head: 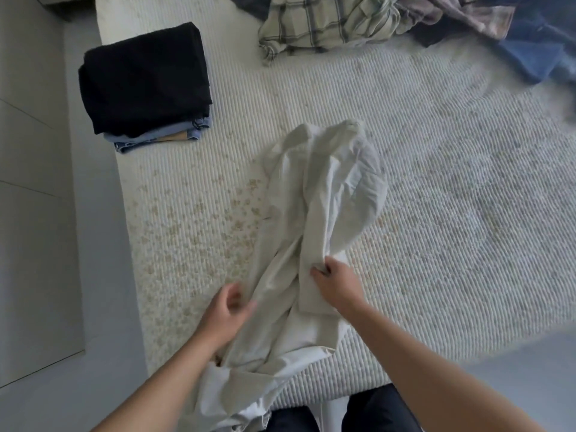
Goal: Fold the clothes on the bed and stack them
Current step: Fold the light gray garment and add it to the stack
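A: Status of the bed (436,188) and current step?

B: Sorting and folding are part done. A folded stack (146,88), black item on top, blue ones beneath, sits at the far left of the bed. An unfolded pile (389,23) of plaid and blue garments lies at the far right.

A: Item in hand?

B: A white garment (321,207), crumpled, lying lengthwise at the near centre, its near end hanging off the bed edge.

A: Grip state?

B: The right hand (336,285) pinches a fold of the cloth. The left hand (224,313) touches the left edge, fingers loosely curled; a firm hold cannot be confirmed.

A: Next move?

B: Likely: spread the garment flat, smooth the creases, then fold
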